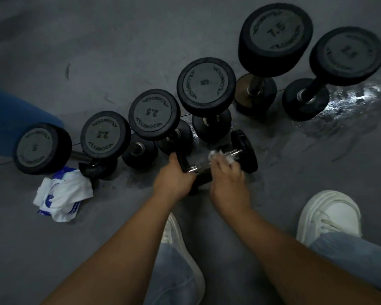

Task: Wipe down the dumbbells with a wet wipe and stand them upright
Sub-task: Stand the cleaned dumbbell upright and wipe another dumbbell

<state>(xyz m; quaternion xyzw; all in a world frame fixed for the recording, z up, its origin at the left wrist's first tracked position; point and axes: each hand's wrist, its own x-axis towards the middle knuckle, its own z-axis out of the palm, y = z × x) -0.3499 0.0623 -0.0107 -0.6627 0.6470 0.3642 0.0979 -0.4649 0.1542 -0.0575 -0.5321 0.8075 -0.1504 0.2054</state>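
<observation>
A small black dumbbell point(245, 150) lies on its side on the grey floor, chrome handle showing between my hands. My left hand point(174, 177) grips its near-left head. My right hand point(228, 172) holds a white wet wipe point(216, 155) against the handle, fingers curled over it. Behind it several black dumbbells stand upright in a curved row: a 5 point(42, 148), two marked 2.5 point(105, 134) point(153, 113), another 5 point(206, 84), a 7.5 point(275, 34) and a larger one point(348, 53).
A crumpled white and blue wipe packet point(63, 194) lies on the floor at the left. A wet shiny patch point(348, 102) spreads at the right. My white shoes point(330, 214) point(176, 234) and jeans fill the near floor. Something blue point(13, 115) sits at the left edge.
</observation>
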